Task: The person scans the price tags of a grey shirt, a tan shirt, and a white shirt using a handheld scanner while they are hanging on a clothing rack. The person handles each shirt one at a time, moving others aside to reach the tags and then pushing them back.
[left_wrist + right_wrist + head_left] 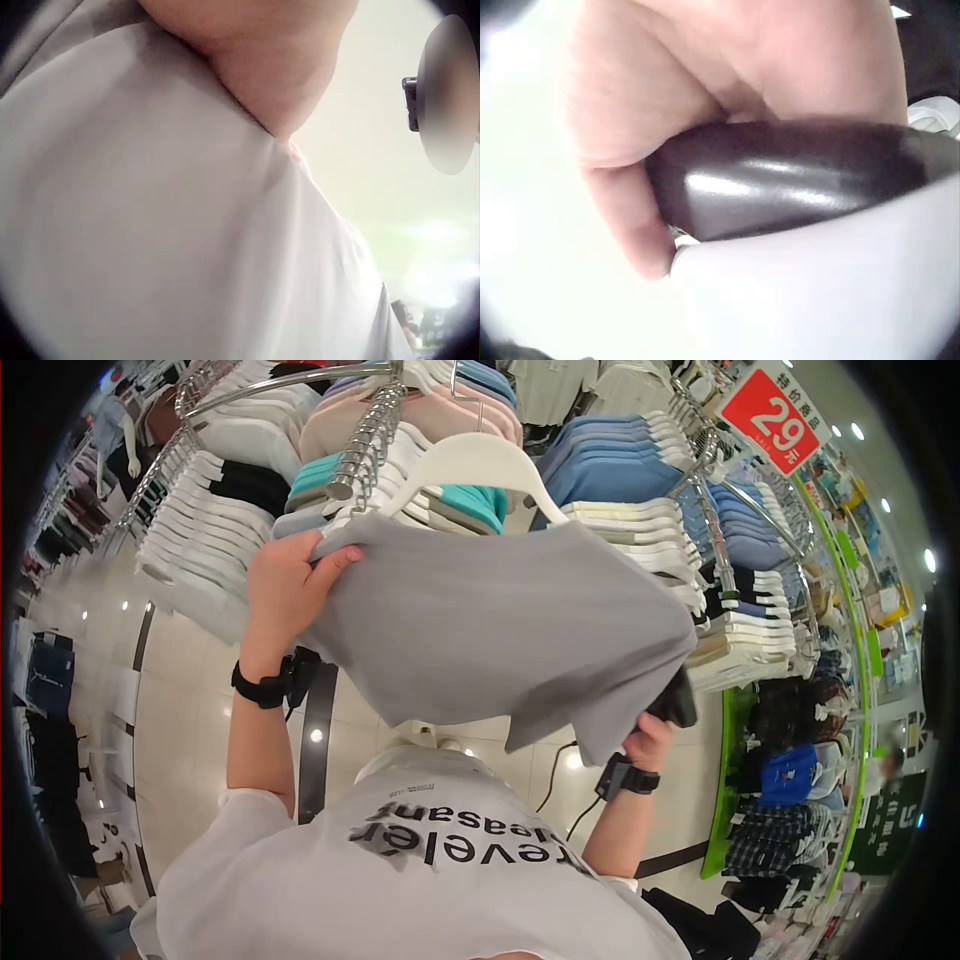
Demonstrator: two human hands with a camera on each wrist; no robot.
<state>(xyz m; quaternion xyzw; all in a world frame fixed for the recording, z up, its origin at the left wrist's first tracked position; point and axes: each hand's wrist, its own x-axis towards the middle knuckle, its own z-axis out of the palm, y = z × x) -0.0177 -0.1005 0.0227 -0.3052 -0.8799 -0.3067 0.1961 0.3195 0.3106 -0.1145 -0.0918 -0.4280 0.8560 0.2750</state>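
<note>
A grey shirt (500, 620) on a white hanger (475, 460) is spread out in front of the person, the hanger's hook up by the rack. The left hand (285, 585) pinches the shirt's upper left edge near the shoulder, thumb on the front. Lower right, the right hand (648, 740) is partly hidden behind the cloth. In the right wrist view the right hand (735, 75) grips a glossy dark object (780, 180), with the pale cloth (832, 277) against it. The left wrist view shows the cloth (150, 210) and part of the left hand (262, 60).
Metal rack arms (365, 445) hold rows of hanging shirts: white ones (200, 520) on the left, blue ones (610, 455) on the right. A red price sign (775, 422) stands at the upper right. More clothes (785, 770) hang along the right side over a tiled floor (190, 730).
</note>
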